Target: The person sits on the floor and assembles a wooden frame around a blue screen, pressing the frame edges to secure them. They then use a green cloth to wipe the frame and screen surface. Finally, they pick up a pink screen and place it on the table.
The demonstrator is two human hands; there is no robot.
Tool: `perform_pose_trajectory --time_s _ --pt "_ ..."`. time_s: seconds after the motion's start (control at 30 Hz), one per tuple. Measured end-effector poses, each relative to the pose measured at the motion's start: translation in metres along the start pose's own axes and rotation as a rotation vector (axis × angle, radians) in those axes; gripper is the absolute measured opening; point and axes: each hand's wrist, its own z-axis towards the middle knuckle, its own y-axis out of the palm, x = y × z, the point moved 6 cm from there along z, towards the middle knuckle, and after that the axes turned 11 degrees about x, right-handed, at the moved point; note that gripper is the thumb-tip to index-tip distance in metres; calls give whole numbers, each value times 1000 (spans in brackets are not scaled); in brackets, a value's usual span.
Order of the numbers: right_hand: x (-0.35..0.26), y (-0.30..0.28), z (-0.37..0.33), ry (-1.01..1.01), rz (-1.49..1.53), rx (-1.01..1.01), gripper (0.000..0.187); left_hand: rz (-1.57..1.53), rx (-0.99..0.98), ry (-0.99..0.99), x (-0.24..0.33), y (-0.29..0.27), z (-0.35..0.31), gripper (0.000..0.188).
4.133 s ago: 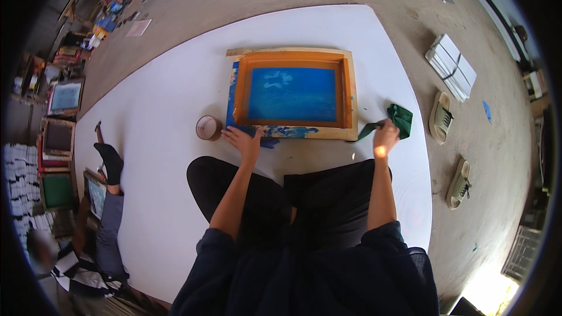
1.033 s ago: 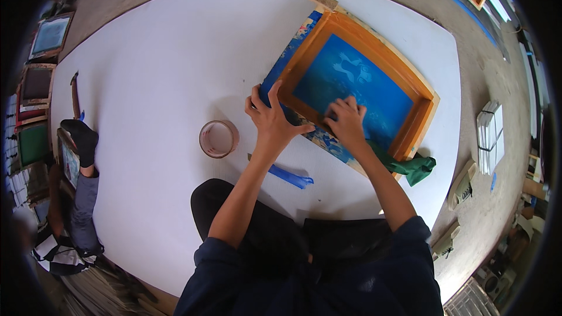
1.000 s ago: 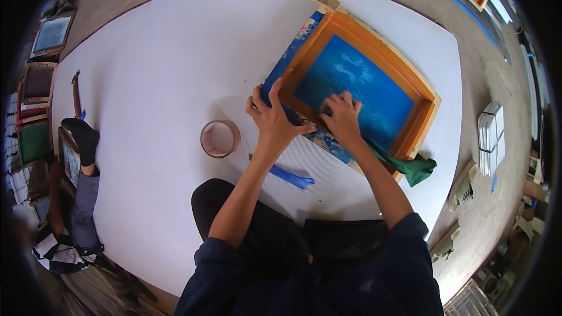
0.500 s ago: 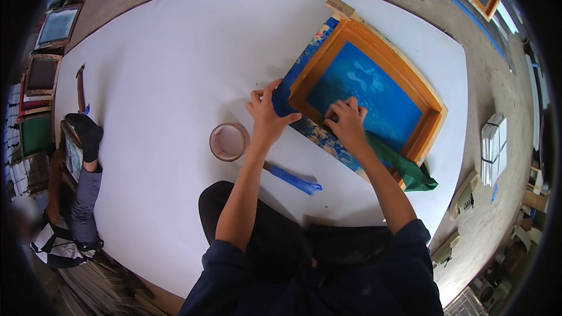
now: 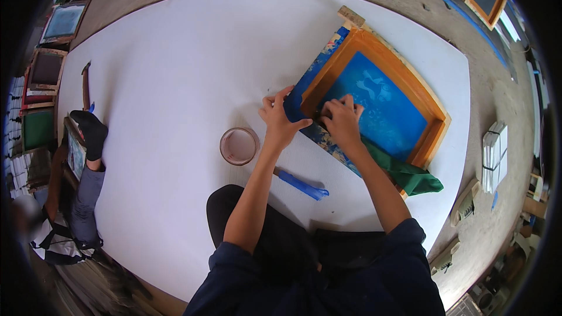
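A silk-screen frame (image 5: 434, 138) of orange-brown wood with blue mesh lies tilted in front of me, pale figures showing on the mesh. Its outer left edge is blue and paint-stained. My left hand (image 5: 282, 122) spans the left corner, thumb on the near edge and fingers on the left edge. Inside that corner, my right hand (image 5: 342, 122) presses down with curled fingers; whatever they hold is hidden. A green cloth (image 5: 404, 171) drapes over the near edge beside my right forearm. Close to my left forearm are a tape roll (image 5: 239, 146) and a blue-handled tool (image 5: 301, 184).
A white sheet (image 5: 170, 82) spreads beneath everything. A hammer (image 5: 86, 86) lies at its left edge, near another person's black-socked foot (image 5: 91, 131). A wood block (image 5: 350, 16) touches the frame's far corner. Tied white bundles (image 5: 494, 158) and shoes (image 5: 465, 202) stand at right.
The whole view has shifted slightly, so things sit a little lower and to the right. My right hand has moved closer to the frame's left corner. My left hand stays at the corner.
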Motion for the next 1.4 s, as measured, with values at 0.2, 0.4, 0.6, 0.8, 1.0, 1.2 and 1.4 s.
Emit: perform_pose_trajectory --time_s 0.2,0.4,0.6,0.8,1.0,1.2,1.4 --pt "-19 11 17 -132 94 147 23 -79 1 -32 -4 5 2 77" --pt "-12 13 -4 -317 353 198 34 -143 118 81 -16 9 10 52" --pt "-16 2 -21 -50 586 -3 33 -86 135 77 -16 9 7 48" --pt "14 -22 -65 -52 407 37 36 -56 185 93 -15 14 2 45" --pt "88 -73 -157 60 94 -5 39 208 327 153 -6 16 -12 47" --pt "112 -84 -197 -83 -155 136 34 293 -21 906 64 51 -83 47" --pt "101 -71 -177 15 37 246 37 497 -288 1052 98 103 -145 53"
